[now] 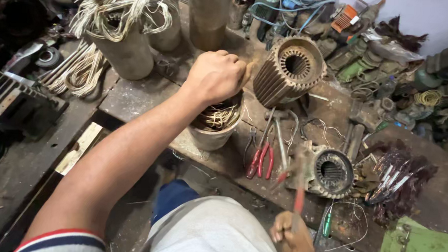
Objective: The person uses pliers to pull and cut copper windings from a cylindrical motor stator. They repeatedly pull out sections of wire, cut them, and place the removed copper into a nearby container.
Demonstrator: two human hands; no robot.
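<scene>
Now: your left hand [217,76] fisted at frame centre, fingers pinching punch into wound stator [215,121] on worktop [134,97] to steady it; right hand [292,240], lower frame, fingers clamped on blurred red-handled hammer [299,187].

Motion blurs the tool [299,187] in the right hand [292,242].

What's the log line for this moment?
left hand: fist over wound stator | right hand: gripping red-handled tool | pliers: on bench
</scene>
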